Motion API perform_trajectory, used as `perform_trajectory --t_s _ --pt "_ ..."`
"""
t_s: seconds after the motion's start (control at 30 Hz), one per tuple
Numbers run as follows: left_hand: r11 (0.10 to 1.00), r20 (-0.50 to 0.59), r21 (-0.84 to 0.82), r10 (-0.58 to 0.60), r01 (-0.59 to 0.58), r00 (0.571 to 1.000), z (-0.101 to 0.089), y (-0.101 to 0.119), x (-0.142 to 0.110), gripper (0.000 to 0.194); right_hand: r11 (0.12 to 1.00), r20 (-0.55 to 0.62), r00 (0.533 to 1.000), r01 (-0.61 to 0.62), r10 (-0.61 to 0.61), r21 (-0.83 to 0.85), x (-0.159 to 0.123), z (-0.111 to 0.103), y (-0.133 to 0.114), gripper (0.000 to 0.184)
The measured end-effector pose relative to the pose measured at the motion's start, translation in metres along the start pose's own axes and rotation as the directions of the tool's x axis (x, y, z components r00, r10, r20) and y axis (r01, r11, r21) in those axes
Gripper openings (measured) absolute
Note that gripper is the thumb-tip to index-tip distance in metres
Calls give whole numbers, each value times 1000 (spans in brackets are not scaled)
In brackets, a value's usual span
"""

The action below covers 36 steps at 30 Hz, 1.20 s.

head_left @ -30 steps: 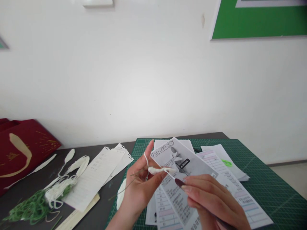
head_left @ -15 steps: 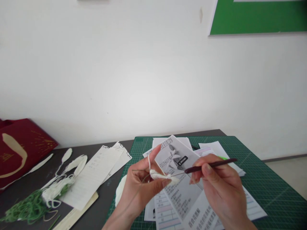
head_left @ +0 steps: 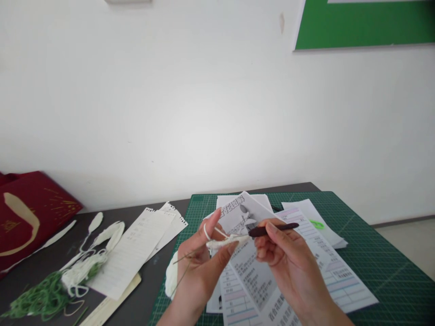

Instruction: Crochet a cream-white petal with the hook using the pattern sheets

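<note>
My left hand (head_left: pixel 200 267) pinches a small white crocheted piece (head_left: pixel 222 242) between thumb and fingers, with white yarn looped over the raised forefinger and a thin wire trailing down-left. My right hand (head_left: pixel 288 267) grips a dark crochet hook (head_left: pixel 272 228), its tip set against the white piece. Both hands hover above printed instruction sheets (head_left: pixel 248 271) lying on a green cutting mat (head_left: pixel 384 267).
On the dark table (head_left: pixel 44 258) to the left lie white crocheted petals (head_left: pixel 108 233), a tangle of green and white yarn (head_left: pixel 50 287), lined paper slips (head_left: pixel 136 249) and a dark red bag (head_left: pixel 23 213). A white wall stands behind.
My right hand rose from low over the papers and turned the hook level, then drew it left until the tip met the white piece. My left hand kept its pinch.
</note>
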State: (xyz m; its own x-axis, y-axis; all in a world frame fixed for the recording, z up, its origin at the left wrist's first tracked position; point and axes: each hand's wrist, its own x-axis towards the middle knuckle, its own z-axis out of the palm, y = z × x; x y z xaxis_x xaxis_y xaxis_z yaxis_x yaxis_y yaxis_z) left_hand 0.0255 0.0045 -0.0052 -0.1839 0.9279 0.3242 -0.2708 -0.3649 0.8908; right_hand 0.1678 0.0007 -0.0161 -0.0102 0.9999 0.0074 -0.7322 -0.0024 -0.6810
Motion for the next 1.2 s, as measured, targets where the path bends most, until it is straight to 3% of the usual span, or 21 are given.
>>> perform_trajectory --t_s 0.13,0.33,0.47,0.6,0.67,0.7,0.77,0.83,0.87,0.9,0.97,1.1,1.2 --pt "999 38 21 -35 35 999 0 -2 -2 46 999 -9 999 32 -32 -17 -2 3 0 14" --pt "998 -70 57 -33 37 997 3 -2 -6 49 998 -36 997 61 -62 -11 -4 5 3 15" --pt "988 -55 145 60 -51 997 -1 -7 -7 52 989 -39 989 137 -140 -63 -6 5 8 13" --pt "961 2 226 161 -158 987 -4 -16 -9 51 908 35 951 303 -306 -288 -10 2 14 13" --pt "962 -57 243 143 -125 988 -1 -18 -9 50 760 131 883 456 -450 -464 -13 -1 15 20" --pt "969 -101 234 107 -81 989 0 -17 -10 51 630 224 821 553 -526 -545 -14 -3 14 25" --pt "990 -168 130 -35 58 985 3 -13 -8 58 278 491 624 746 -607 -605 -17 -6 10 39" --pt "969 -134 -82 -241 232 961 4 -6 -5 68 -19 731 421 860 -537 -509 -18 -9 6 49" --pt "931 -78 -192 -329 310 941 3 -3 -3 70 -78 792 368 885 -488 -459 -18 -9 4 51" --pt "885 -17 -280 -393 373 919 2 1 -1 70 -78 813 354 897 -463 -435 -18 -10 3 52" --pt "818 79 -368 -446 442 892 0 6 2 66 48 764 409 893 -499 -447 -16 -10 2 50" --pt "797 157 -387 -439 464 885 -3 11 4 62 472 516 651 759 -557 -449 -12 -10 10 36" --pt "818 134 -368 -423 441 896 -3 13 4 62 682 391 766 638 -511 -357 -11 -11 14 25"
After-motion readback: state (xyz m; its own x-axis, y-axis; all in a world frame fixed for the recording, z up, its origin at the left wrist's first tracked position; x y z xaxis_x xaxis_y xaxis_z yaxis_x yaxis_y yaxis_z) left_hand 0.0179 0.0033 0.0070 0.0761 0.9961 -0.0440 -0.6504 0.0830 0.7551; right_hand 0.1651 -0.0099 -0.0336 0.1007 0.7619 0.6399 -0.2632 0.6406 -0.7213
